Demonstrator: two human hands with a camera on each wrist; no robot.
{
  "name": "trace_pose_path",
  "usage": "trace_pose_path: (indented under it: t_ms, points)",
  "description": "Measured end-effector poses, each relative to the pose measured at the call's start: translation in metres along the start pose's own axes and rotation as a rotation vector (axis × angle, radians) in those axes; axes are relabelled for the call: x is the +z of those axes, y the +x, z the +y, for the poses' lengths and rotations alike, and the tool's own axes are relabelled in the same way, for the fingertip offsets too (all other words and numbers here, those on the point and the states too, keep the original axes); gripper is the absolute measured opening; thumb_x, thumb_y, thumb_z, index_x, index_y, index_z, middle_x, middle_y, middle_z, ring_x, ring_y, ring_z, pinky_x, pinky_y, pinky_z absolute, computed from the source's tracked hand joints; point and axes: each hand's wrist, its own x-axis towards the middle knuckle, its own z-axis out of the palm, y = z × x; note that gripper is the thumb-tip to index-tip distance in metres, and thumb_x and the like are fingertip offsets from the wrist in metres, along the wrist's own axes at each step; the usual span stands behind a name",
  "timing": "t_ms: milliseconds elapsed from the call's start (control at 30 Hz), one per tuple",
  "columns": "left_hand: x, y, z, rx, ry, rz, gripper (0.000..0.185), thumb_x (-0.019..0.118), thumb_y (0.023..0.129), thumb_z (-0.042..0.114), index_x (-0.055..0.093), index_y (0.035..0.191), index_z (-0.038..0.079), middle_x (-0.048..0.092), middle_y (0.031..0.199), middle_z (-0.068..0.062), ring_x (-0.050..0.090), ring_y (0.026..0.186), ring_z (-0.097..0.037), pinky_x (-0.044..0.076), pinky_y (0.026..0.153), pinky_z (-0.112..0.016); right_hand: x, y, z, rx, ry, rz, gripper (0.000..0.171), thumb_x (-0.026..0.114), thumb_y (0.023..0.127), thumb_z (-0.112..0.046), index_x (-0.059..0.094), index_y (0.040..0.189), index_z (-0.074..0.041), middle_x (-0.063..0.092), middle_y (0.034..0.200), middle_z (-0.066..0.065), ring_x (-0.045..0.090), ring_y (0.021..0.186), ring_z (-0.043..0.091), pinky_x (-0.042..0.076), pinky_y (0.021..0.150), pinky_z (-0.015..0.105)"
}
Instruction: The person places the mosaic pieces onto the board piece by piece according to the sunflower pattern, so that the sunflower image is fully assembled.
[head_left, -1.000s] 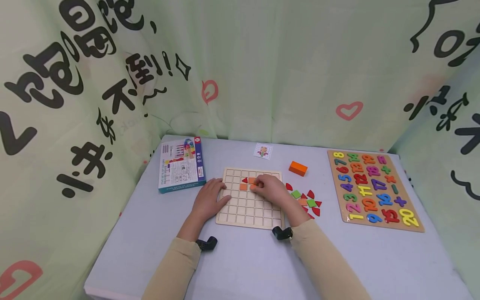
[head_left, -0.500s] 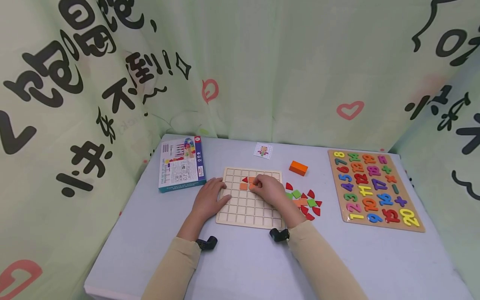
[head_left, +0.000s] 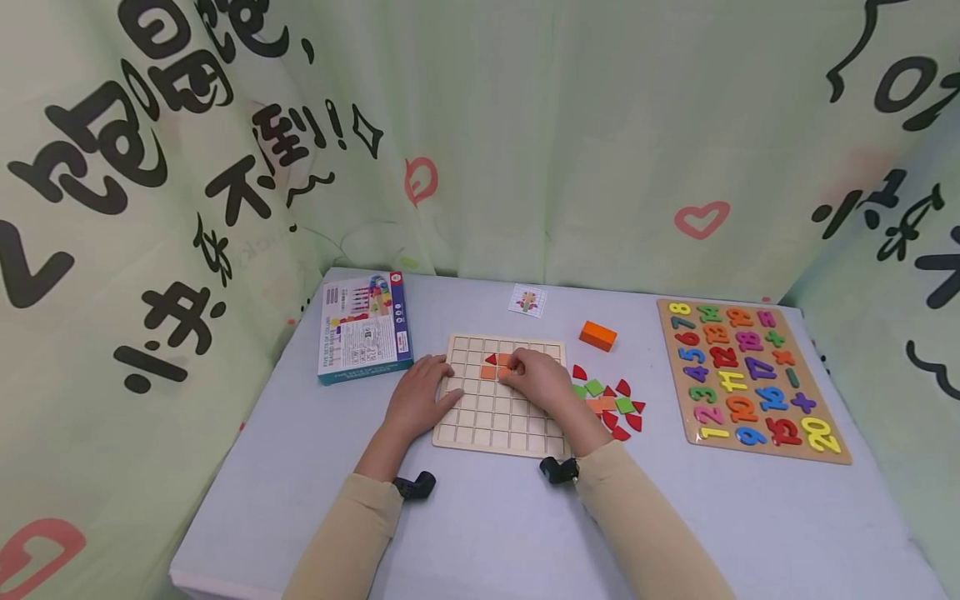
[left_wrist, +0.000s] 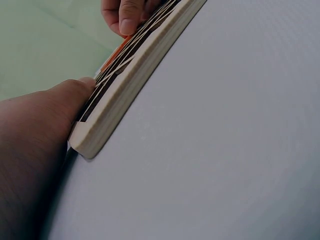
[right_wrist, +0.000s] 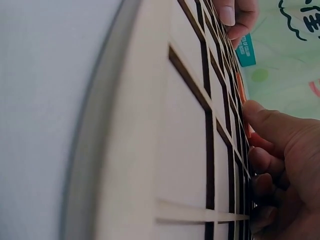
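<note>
Both arms wear long, plain beige sleeves (head_left: 352,533) reaching the wrists; a small black wrist-mounted camera (head_left: 415,486) is strapped under each — the hands are bare, without rings.

Soft, even, bright light, faint shadows; wide-angle bending at head-view edges; both wrist close-ups dimmer and blurred

Grid board (head_left: 498,398) sat centre on my table (head_left: 480,517). Box (head_left: 363,327) lay left of it, card (head_left: 527,301) behind it, block (head_left: 597,335) behind-right. Loose tiles (head_left: 611,403) were just right of the board, number puzzle (head_left: 750,379) far right. My left hand (head_left: 417,398) rested on the board's left edge, right hand (head_left: 542,380) on its upper cells beside placed tiles (head_left: 493,366).
</note>
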Motion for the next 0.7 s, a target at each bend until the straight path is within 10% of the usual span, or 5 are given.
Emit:
trace_pose_path:
  t_ms: [700]
  points:
    - [0.000, 0.000, 0.000, -0.002, -0.006, -0.005, 0.042, 0.061, 0.093, 0.052, 0.059, 0.121, 0.020, 0.043, 0.155, -0.002, 0.033, 0.148, -0.025, 0.029, 0.122, -0.046, -0.015, -0.009, 0.016, -0.024, 0.160, -0.004, 0.017, 0.067, 0.094, -0.033, 0.067, 0.103, -0.019, 0.064, 0.089, -0.001, 0.054, 0.082, 0.019, 0.046, 0.069, 0.028]
